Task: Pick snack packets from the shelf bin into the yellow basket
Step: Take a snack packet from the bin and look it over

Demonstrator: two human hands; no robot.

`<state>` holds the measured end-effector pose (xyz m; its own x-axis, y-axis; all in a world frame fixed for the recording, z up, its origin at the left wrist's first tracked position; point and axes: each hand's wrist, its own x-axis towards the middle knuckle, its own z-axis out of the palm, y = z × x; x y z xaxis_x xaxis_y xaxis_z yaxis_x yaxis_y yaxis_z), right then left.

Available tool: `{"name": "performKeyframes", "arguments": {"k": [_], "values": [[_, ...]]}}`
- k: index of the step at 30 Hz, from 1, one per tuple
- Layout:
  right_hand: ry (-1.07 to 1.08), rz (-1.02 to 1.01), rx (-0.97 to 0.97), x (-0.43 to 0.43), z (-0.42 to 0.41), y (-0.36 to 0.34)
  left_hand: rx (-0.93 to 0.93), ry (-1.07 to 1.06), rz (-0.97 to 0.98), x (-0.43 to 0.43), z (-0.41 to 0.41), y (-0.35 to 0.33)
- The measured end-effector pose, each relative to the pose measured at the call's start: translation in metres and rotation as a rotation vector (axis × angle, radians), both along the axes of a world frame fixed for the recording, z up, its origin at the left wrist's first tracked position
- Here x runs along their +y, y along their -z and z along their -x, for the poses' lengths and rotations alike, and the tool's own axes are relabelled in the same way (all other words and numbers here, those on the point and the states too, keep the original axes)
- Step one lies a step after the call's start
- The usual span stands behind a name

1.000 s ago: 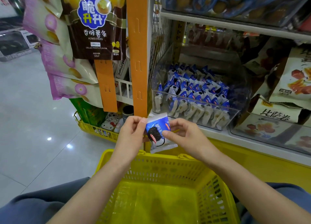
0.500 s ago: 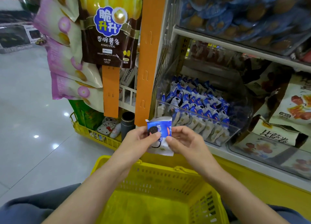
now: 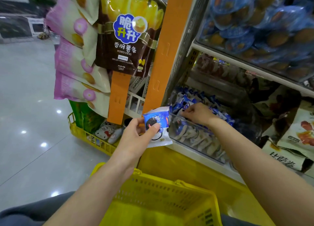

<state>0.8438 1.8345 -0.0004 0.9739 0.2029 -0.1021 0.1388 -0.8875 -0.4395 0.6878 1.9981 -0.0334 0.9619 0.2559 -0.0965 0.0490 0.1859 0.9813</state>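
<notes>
My left hand [image 3: 136,137] holds a blue and white snack packet [image 3: 158,125] between thumb and fingers, in front of the shelf edge and above the far rim of the yellow basket [image 3: 163,197]. My right hand [image 3: 198,114] reaches over the front wall of the clear shelf bin [image 3: 195,137]. Its curled fingers lie among several more blue and white packets [image 3: 190,96] there. Whether they grip one is hidden.
Hanging potato stick bags [image 3: 125,39] and pink bags [image 3: 74,59] on orange strips [image 3: 156,56] stand left of the shelf. A low yellow rack [image 3: 88,135] sits on the tiled floor. Larger snack bags [image 3: 299,132] fill the shelf to the right.
My right hand has let go of the packet and moved up and right into the bin. The left hand alone now holds the packet. The camera has moved closer.
</notes>
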Motion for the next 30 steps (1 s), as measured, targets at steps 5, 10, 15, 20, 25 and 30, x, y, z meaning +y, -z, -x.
{"name": "performKeyframes", "arguments": {"k": [5, 10, 15, 20, 25, 30], "values": [[0.051, -0.072, -0.044, 0.003, -0.005, 0.002, -0.009, 0.056, 0.031, -0.001, 0.002, -0.003], [0.169, -0.268, -0.319, -0.006, 0.006, -0.014, 0.003, 0.044, 0.026, -0.004, 0.003, -0.001], [-0.026, -0.448, -0.599, -0.016, 0.051, -0.039, 0.065, 0.09, 0.029, -0.009, 0.007, -0.001], [-0.076, -0.486, -0.336, -0.024, 0.1, -0.023, 0.026, 0.146, 0.02, -0.009, 0.014, -0.001], [-0.009, -0.736, 0.109, -0.02, 0.123, 0.007, 0.055, 0.218, 0.049, -0.016, 0.019, 0.004], [0.016, -0.878, 0.201, -0.017, 0.128, 0.027, 0.123, 0.215, -0.012, -0.019, 0.023, 0.013]]}}
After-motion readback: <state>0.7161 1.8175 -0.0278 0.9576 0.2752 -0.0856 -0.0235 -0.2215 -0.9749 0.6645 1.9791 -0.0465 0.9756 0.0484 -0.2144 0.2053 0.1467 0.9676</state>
